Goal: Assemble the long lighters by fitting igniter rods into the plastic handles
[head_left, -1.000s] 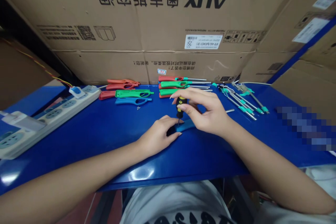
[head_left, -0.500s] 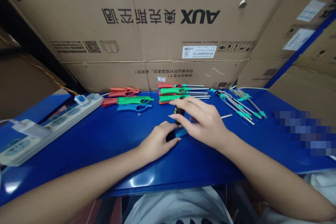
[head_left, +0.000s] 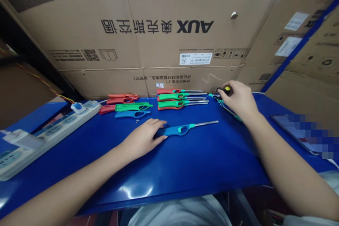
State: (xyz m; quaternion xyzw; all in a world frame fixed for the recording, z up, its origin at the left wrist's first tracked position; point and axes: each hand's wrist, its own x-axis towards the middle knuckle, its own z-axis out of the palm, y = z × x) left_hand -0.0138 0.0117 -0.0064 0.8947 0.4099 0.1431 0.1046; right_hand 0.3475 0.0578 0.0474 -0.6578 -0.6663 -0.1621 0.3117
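A blue long-nosed lighter (head_left: 173,130) with a metal tube lies near the middle of the table, its tube pointing right. My left hand (head_left: 145,137) grips its handle end between thumb and fingers. At the back right my right hand (head_left: 239,100) is closed around a screwdriver (head_left: 227,89) with a black and yellow handle. It hovers over the loose metal tubes with green parts (head_left: 229,111), hiding most of them. Several red and green lighters (head_left: 172,104) with tubes lie in a stack behind the blue one.
Red, green and blue handle shells (head_left: 134,106) lie at the back left, with small screws (head_left: 137,121) in front. A white power strip (head_left: 53,130) runs along the left side. Cardboard (head_left: 148,3) walls the back. A flat dark device (head_left: 293,134) lies on the right.
My right hand has lifted the screwdriver off the blue lighter and carried it to the back right. My left hand still holds the lighter, which shows more fully. The camera view has shifted slightly.
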